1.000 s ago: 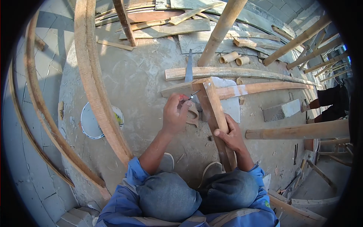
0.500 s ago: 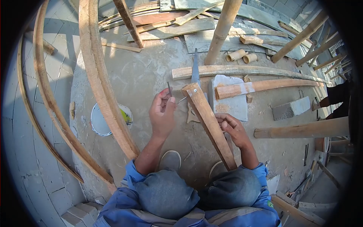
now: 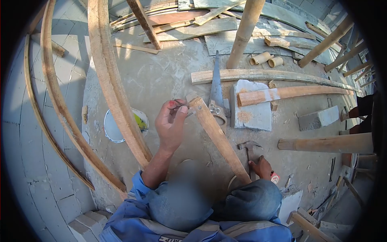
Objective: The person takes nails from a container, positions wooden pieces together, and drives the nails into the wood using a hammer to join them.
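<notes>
My left hand [image 3: 170, 128] pinches a thin dark nail [image 3: 179, 103] beside the upper end of a squared wood piece [image 3: 219, 139]. A metal pin sticks out of that end toward my fingers. The wood slants down to my right knee. My right hand [image 3: 263, 167] is low beside the knee, its fingers closed at the handle of a claw hammer [image 3: 250, 147], whose head points away from me. Behind the wood lies a handsaw [image 3: 216, 82] with its blade pointing away.
A pale block [image 3: 253, 115] supports a curved beam [image 3: 298, 92]. A bucket [image 3: 117, 127] stands behind a long curved timber [image 3: 115, 86] at left. Bamboo poles [image 3: 326, 144] and a grey block [image 3: 318, 118] are at right, near another person's dark clothing [image 3: 365, 105].
My right hand has left the wood and moved down to the hammer, which now shows. The wood's upper end has shifted left relative to the saw. My left hand keeps its pinch.
</notes>
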`<state>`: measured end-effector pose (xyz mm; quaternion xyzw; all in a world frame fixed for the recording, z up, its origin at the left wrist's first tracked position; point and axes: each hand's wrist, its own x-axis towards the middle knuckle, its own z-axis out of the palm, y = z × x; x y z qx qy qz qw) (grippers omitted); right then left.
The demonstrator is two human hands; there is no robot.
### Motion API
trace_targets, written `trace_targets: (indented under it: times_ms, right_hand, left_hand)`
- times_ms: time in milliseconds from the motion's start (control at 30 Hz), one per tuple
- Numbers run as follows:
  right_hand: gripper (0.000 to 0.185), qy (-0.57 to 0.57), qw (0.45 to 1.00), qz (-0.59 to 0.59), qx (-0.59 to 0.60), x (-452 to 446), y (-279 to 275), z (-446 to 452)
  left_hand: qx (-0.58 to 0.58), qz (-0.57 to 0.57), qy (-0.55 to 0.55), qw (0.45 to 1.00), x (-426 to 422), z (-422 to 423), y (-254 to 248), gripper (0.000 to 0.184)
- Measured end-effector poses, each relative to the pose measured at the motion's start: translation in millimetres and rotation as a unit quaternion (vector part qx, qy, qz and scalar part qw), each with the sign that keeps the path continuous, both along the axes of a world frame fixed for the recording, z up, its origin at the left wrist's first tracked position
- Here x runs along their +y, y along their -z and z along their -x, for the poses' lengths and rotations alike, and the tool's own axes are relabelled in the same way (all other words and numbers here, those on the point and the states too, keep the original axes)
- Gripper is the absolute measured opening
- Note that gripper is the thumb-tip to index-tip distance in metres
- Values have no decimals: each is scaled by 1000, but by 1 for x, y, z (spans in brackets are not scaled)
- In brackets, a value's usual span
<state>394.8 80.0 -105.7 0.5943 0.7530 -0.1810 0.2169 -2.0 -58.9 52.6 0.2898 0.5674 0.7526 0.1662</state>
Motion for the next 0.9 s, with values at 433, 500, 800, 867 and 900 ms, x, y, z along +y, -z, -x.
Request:
trace_targets:
  times_ms: [433, 500, 800, 867, 900]
  right_hand:
    - [50, 52, 981, 53, 179, 2, -6, 5]
    - [42, 155, 935, 122, 296, 4, -15, 0]
    - [39, -128, 900, -126, 397, 12, -170, 50]
    - [38, -125, 856, -93, 493, 11, -207, 65]
    - [38, -125, 830, -75, 539, 11, -221, 72]
  left_hand:
    - [82, 50, 87, 992, -5, 3, -30, 17]
    - [70, 56, 100, 991, -3, 9, -28, 18]
    - [270, 71, 66, 958, -1, 8, -36, 16]
    - [273, 67, 66, 958, 1, 5, -36, 16]
    - [281, 71, 67, 955, 0, 5, -36, 16]
